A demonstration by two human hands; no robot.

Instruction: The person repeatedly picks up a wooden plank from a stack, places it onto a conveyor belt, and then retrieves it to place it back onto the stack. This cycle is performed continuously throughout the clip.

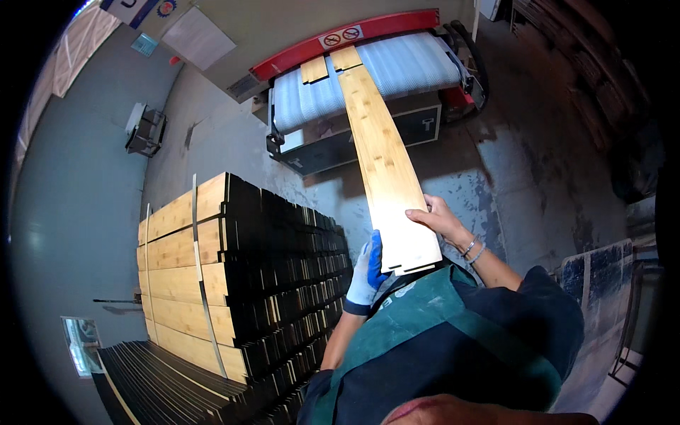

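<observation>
My left hand [366,270], in a white and blue glove, grips the left edge of a long light wooden plank [382,159] near its close end. Bare, with bracelets at the wrist, my right hand [439,217] holds the opposite edge, thumb on top. A second board edge shows under the plank at the close end. The plank's far end rests on a pale ribbed conveyor belt [414,64]. It meets the end of another plank [347,58], which passes under a red bar [290,62]. Left of that lies a further plank [314,69], also partly under the bar.
A tall stack of planks [188,265] with dark edges, bound by straps, stands at my left. Dark boards [159,386] lie in front of it. A small machine or stand [146,129] is by the left wall, and a scuffed panel [598,312] at my right.
</observation>
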